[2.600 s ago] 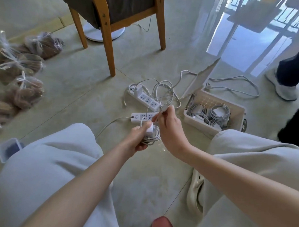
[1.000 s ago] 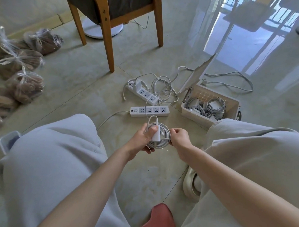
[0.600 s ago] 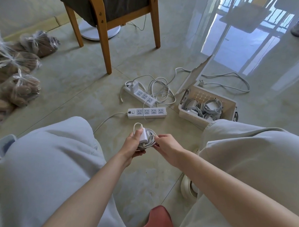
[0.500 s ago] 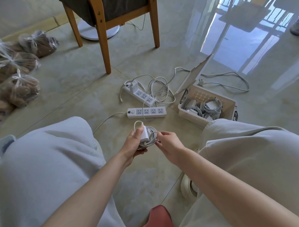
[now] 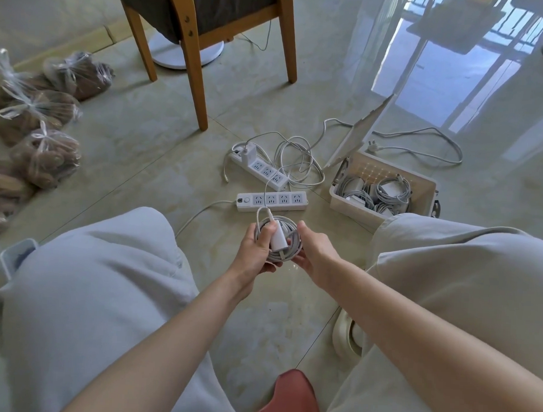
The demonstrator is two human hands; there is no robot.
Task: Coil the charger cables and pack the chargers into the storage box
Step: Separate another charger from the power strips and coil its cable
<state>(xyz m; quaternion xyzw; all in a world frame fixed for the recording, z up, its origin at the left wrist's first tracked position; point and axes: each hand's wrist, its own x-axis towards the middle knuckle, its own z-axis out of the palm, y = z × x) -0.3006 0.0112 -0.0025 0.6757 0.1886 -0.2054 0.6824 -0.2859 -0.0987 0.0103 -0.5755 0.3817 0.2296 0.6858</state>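
Fingers point(image 5: 266, 235) of the left hand point(image 5: 254, 251) and right hand point(image 5: 316, 251) curl round the coiled white charger cable point(image 5: 294, 232), probably so its loops cannot spring loose, with the cream plastic storage box point(image 5: 351, 209) at two o'clock.

Left hand point(image 5: 254, 251) and right hand point(image 5: 316, 250) close together, fingers point(image 5: 266, 233) curled, gripping
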